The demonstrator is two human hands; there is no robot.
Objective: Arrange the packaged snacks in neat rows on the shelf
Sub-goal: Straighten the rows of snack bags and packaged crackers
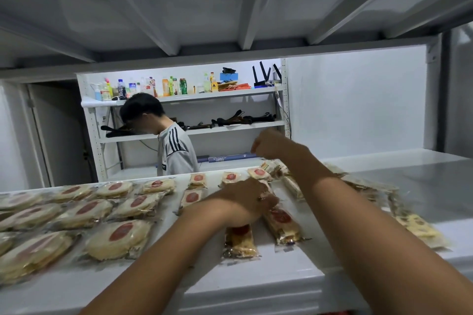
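Packaged snacks with red labels lie on the white shelf point(256, 276). Round flat packs point(117, 239) sit in rows on the left. Narrow rectangular packs lie in the middle. My left hand point(245, 202) presses down on one rectangular pack point(240, 240), fingers curled over its far end, beside another pack point(281, 225). My right hand point(268, 146) is raised above the far packs point(258, 173), fingers closed; whether it pinches anything is unclear. More packs point(417, 229) lie blurred to the right under my right arm.
Another shelf board hangs low overhead point(230, 7). Beyond the shelf a person in a grey striped top point(174, 151) stands before a rack with bottles point(174, 87). Bare shelf surface shows at the right point(422, 186) and along the front edge.
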